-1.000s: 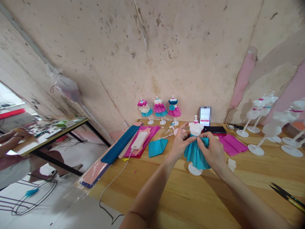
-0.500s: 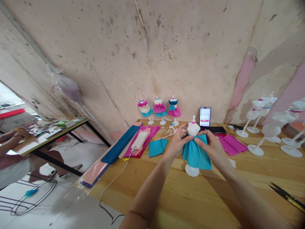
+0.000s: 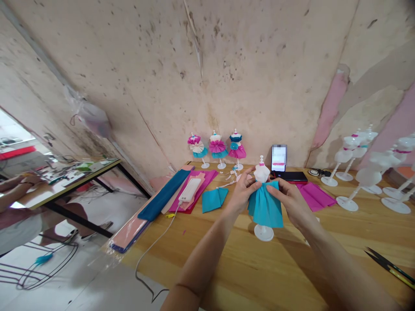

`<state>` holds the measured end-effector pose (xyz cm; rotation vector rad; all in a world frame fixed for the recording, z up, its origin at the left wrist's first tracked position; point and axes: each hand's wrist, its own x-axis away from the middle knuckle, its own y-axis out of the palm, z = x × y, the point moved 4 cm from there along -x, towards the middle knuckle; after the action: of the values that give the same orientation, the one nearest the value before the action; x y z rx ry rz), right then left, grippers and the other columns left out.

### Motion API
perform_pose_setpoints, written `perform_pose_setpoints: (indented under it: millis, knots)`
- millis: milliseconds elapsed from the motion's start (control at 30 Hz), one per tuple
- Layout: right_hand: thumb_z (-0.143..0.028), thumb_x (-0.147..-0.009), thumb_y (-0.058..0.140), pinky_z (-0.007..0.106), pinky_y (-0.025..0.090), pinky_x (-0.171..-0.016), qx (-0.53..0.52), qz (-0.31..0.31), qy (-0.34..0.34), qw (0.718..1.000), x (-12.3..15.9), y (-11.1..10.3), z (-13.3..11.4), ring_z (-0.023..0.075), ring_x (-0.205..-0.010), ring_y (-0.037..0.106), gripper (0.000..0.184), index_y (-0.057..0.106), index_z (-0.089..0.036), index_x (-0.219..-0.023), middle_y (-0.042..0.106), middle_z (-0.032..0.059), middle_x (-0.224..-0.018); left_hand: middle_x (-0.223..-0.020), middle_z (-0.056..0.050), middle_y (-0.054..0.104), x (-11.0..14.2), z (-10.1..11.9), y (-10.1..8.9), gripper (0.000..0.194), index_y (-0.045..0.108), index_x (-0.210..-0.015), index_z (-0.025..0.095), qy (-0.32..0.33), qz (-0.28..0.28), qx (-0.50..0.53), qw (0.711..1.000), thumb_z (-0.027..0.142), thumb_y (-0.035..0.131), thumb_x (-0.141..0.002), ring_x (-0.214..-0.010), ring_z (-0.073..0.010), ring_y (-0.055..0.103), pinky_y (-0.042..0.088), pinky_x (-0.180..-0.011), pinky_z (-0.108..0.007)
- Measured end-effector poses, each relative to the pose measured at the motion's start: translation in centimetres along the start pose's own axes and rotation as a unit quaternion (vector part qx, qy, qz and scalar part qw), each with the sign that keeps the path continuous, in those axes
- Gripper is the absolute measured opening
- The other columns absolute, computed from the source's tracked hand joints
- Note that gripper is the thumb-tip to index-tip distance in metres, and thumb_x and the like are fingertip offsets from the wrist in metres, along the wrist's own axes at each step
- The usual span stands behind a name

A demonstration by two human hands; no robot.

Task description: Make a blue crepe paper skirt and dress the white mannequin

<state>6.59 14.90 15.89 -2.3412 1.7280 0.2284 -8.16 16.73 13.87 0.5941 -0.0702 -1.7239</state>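
Observation:
A small white dress form (image 3: 261, 172) stands on its round base in front of me, with a pink band at its neck. Turquoise paper (image 3: 266, 211), gathered into pleats like a skirt, hangs around its waist. On the left edge of the gathers, my left hand (image 3: 245, 190) pinches the paper against the form. My right hand (image 3: 287, 194) grips the top right edge, thumb in front and fingers behind. The back of the form and several fingertips are hidden.
Three dressed forms (image 3: 221, 149) stand by the wall. Folded turquoise paper (image 3: 214, 200), a power bank (image 3: 189, 190) on coloured sheets, a phone (image 3: 279, 158), magenta paper (image 3: 316, 196), bare forms (image 3: 350, 149) and scissors (image 3: 391, 265) lie or stand around. A person's hand (image 3: 30, 179) rests on another table.
My right thumb has shifted right and slightly away from the left thumb, along the waist. The skirt's right side has drawn inward, and the form has tilted a little.

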Motion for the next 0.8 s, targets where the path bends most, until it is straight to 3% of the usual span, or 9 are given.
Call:
perform_pose_setpoints:
  millis: [233,433,800]
  knots:
    - [-0.048,-0.083,0.060,0.029,0.043,-0.063,0.164,0.053,-0.040,0.984,-0.23,-0.43,-0.19,0.0188,-0.074,0.056,0.029,0.060,-0.020,-0.085,0.064,0.0028,-0.080,-0.103,-0.007,0.068,-0.12,-0.35,-0.31,0.071,0.041,-0.135,0.023,0.004,0.032,-0.009,0.999,0.034,0.076,-0.075,-0.100,-0.0220,0.065,0.046,-0.095,-0.040]
    - [-0.048,-0.085,0.058,0.030,0.045,-0.064,0.098,0.014,-0.028,0.995,-0.14,0.04,-0.06,0.0192,-0.076,0.058,0.030,0.062,-0.020,-0.094,0.067,0.0036,-0.087,-0.105,-0.007,0.068,-0.23,-0.63,-0.33,0.070,0.043,-0.133,0.023,-0.003,0.029,-0.016,0.999,0.038,0.077,-0.073,-0.102,-0.0223,0.064,0.045,-0.095,-0.039]
    - [-0.050,-0.084,0.060,0.030,0.044,-0.064,0.139,0.048,-0.033,0.989,-0.36,-0.22,0.03,0.0196,-0.076,0.058,0.032,0.061,-0.020,-0.092,0.066,0.0037,-0.085,-0.104,-0.007,0.068,-0.11,-0.51,-0.05,0.068,0.043,-0.132,0.024,-0.005,0.024,-0.002,1.000,0.034,0.076,-0.074,-0.100,-0.0218,0.065,0.046,-0.092,-0.037]
